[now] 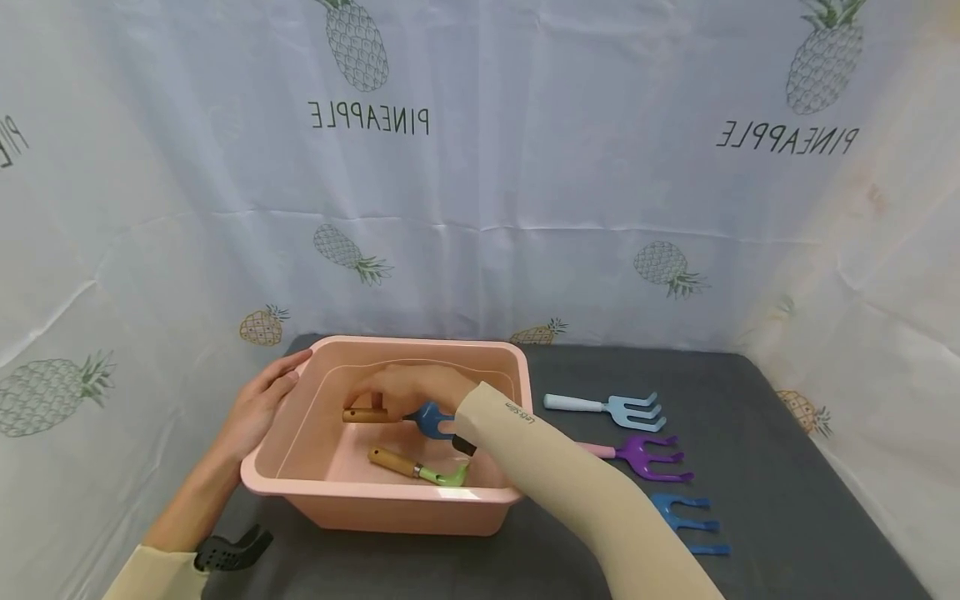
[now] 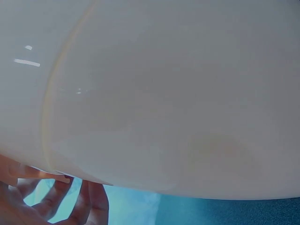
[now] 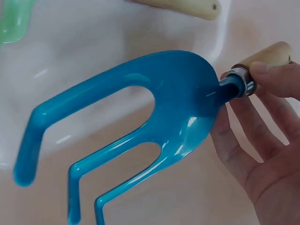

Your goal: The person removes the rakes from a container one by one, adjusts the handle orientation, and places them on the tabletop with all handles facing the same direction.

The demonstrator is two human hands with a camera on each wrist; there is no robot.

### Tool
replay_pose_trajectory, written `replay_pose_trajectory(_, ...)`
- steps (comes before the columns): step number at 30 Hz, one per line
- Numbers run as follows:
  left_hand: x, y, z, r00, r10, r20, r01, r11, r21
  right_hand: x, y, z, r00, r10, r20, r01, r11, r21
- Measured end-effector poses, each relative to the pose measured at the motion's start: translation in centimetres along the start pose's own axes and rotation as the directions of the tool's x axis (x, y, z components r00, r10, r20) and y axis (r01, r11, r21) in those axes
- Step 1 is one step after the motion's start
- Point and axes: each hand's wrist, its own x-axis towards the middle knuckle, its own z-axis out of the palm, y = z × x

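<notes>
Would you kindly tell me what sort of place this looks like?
Probably a makeshift tabletop work booth: pineapple-print cloth screens the back and sides of a dark tabletop holding a pink basin.

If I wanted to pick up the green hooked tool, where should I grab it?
Probably by its wooden handle, reaching down from above: the green hooked tool lies inside the basin, whose walls block the sides. The handle looks straight, while the green head curves.

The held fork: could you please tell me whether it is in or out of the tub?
In: the right hand holds the fork within the tub's walls. Whether it touches the tub, I cannot tell.
</notes>
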Motion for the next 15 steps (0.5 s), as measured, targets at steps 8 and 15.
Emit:
replay_pose_trajectory(8,-0.1,0.0,-0.1,1.000,0.004,0.004,-0.004,1.000,0.005,-0.8,-0.4,-1.0,0.997,-0.073,0.001,0.073,0.997,-0.037)
replay_pose_trajectory(15,-0.1,-0.1,-0.1,1.000,0.026,-0.005,-0.026,1.000,-0.002,-2.0,-0.9,-1.8,0.998,-0.054,-0.021,0.052,0.996,-0.077)
